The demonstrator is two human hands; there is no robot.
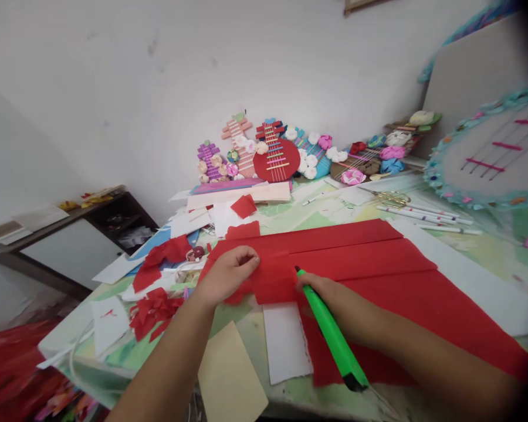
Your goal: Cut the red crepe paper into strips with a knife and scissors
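My right hand (319, 287) is wrapped around a bright green pen-shaped tool (330, 331) with a black tip and a black rear end. Its tip points away from me, over the red material. With thumb and fingertips drawn together, my left hand (235, 269) grips the left edge of a small red piece (275, 278), thin like crepe paper. Part of this hold is hidden behind the fingers. Under and beside both hands spreads a large folded red sheet (361, 258). A white card (286, 340) lies partly below it, and a cream card (231, 375) is nearer me.
Red scraps (156, 310) and white card pieces (110, 322) litter the left side. Gold-handled scissors (391, 198) and several white pens (422, 215) lie at back right. Decorated instrument-shaped crafts (277, 158) lean against the wall. A low cabinet (70, 240) stands left.
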